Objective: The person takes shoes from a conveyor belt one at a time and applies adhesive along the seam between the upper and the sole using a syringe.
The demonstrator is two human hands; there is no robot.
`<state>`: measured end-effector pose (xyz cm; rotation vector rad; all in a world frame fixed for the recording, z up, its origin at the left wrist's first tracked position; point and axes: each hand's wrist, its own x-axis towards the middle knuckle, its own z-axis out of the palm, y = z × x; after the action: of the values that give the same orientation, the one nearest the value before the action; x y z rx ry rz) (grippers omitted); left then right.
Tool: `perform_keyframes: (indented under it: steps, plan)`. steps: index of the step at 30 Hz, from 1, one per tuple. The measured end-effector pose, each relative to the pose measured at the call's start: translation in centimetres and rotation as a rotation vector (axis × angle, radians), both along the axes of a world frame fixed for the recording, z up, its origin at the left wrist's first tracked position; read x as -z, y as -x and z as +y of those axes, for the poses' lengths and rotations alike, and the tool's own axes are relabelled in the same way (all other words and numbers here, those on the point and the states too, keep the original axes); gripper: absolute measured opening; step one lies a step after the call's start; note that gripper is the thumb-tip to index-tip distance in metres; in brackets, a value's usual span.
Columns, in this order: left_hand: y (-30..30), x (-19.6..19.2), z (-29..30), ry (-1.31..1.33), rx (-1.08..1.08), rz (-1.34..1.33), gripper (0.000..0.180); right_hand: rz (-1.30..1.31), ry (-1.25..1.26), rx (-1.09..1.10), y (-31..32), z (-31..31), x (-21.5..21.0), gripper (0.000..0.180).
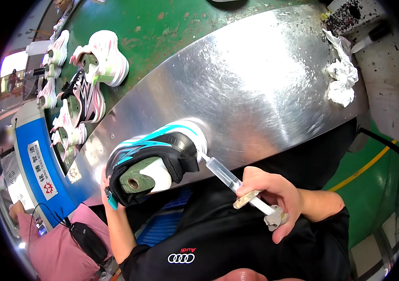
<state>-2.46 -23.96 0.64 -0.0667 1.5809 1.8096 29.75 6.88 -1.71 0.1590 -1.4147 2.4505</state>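
A black shoe with turquoise and white stripes [167, 138] lies tilted on the metal bench, a green last [138, 180] filling its opening. My left hand [104, 185] grips it at the left end, most of the fingers hidden behind the shoe. In my right hand [281, 189] is a clear plastic syringe [223, 173], its white plunger reaching back under my fingers. The syringe's nozzle meets the shoe near the edge between upper and pale sole, beside a black strap; whether anything flows out is too small to tell. Greyish wrapping sits at the plunger's end.
The shiny metal bench [255, 93] runs from lower left to upper right. Crumpled white tissue [342, 82] lies at its right end. Several shoes, including a pink-and-white one [108, 56], stand on the left along the green surface. A co-worker's pink clothing [68, 243] shows lower left, by a blue panel [40, 159].
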Motion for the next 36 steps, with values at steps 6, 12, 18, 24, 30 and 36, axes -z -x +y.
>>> perform_keyframes:
  steps: [6,12,18,24,30,36]
  plan:
    - [-4.2,-1.4,0.6,0.153,-0.081,-0.091,0.024,-0.007,-0.035,0.054,0.8,-0.7,-0.7,0.086]
    - [-7.2,-1.1,-1.2,-0.04,0.095,-0.147,0.04,-0.004,-0.149,0.08,0.6,-0.7,-1.1,0.084]
    - [-10.7,-0.6,-1.0,-0.225,0.188,-0.306,0.055,-0.017,-0.207,0.11,0.5,-0.7,-1.6,0.085]
    - [-13.9,-1.5,3.5,-0.325,0.153,-0.415,0.08,-0.034,-0.258,0.111,1.0,0.0,-3.0,0.088]
    - [-14.9,-1.6,6.8,-0.34,0.203,-0.607,0.08,-0.097,-0.205,0.063,1.7,0.5,-4.9,0.087]
    - [-14.6,-1.2,8.4,-0.454,0.314,-0.797,0.077,-0.268,-0.115,-0.1,0.8,1.1,-8.1,0.083]
